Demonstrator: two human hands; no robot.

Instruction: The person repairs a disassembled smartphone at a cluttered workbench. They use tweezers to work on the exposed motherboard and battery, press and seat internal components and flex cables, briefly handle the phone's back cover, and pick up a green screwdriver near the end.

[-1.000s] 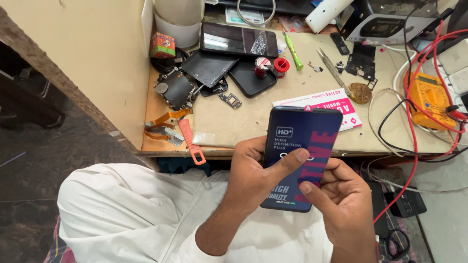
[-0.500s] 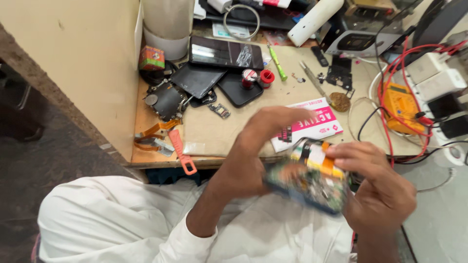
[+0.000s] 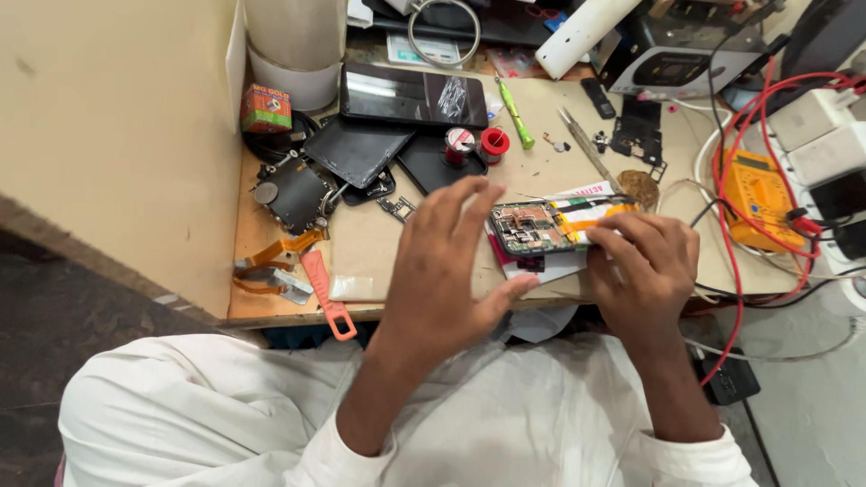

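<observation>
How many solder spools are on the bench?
2: a silver spool and a red spool, side by side beyond the left hand. Clutter may hide more.

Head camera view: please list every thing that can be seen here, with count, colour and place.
opened phone: 1, green board and orange cable showing, bench front, at both hands
black phone: 1, back left
solder spools: 2, red, bench middle
green screwdriver: 1, back middle
multimeter: 1, orange-yellow, right
red wires: several, right edge
pink tool: 1, front left edge
left hand: 1, open, beside the opened phone
right hand: 1, holding the opened phone
</observation>
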